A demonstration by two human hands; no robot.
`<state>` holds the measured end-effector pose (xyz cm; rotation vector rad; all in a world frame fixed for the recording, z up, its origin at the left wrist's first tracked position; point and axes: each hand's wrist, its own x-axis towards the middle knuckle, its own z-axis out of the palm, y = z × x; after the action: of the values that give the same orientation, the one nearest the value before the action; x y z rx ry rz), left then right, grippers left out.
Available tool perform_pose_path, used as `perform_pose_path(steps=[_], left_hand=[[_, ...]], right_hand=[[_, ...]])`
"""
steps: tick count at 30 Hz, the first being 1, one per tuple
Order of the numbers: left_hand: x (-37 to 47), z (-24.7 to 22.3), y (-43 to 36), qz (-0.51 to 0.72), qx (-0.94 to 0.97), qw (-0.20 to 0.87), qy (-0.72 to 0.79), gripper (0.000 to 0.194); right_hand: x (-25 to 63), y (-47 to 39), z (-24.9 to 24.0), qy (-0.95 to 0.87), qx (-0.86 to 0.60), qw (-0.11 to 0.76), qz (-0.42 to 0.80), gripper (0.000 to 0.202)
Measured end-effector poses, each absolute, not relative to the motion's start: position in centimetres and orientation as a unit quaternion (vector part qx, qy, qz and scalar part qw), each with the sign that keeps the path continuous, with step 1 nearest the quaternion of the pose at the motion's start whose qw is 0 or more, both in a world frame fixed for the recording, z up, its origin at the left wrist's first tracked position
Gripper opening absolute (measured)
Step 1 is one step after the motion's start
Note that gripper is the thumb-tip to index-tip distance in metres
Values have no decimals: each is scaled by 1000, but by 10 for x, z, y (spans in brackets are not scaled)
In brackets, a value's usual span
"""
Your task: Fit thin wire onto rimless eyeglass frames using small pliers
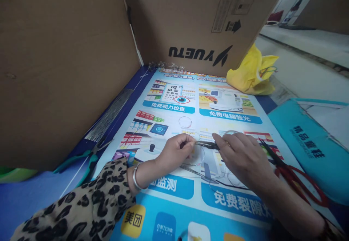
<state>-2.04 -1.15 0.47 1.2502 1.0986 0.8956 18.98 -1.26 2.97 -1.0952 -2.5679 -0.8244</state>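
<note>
My left hand (pixel 178 150) is closed in a pinch over the printed poster sheet (pixel 174 193), with a thin wire at its fingertips. Just to the right, my right hand (pixel 241 155) wraps round dark-handled pliers (pixel 206 144), whose metal tip touches the left fingertips. Thin wire loops lie around and beneath the hands, one wire ring (pixel 185 122) a little above them on the poster. Several loose thin wires (pixel 193 170) stretch below the pliers. How the tip grips the wire is too small to tell.
Teal-handled pliers (pixel 92 157) lie left, near a bundle of straight wires (pixel 109 115). Red-handled scissors (pixel 300 183) and a turquoise box (pixel 313 150) are right. A yellow bag (pixel 251 72) sits behind. Cardboard walls (pixel 191 19) stand at the back and left; tangled wire bits (pixel 171 67) lie at their foot.
</note>
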Motion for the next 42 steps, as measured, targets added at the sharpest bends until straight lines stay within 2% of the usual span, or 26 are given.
perform_pose_path(steps=[16, 25, 33, 42], left_hand=[[-22, 9, -11, 356, 538, 617, 450, 19], [-22, 3, -9, 354, 485, 681, 419, 26], [-21, 6, -9, 353, 488, 669, 436, 24], [-22, 7, -10, 352, 508, 656, 433, 21]], right_hand=[[192, -11, 25, -893, -374, 100, -229, 28], [189, -13, 25, -887, -407, 106, -188, 25], [188, -12, 25, -888, -430, 110, -120, 23], [188, -12, 29, -897, -401, 84, -165, 25]])
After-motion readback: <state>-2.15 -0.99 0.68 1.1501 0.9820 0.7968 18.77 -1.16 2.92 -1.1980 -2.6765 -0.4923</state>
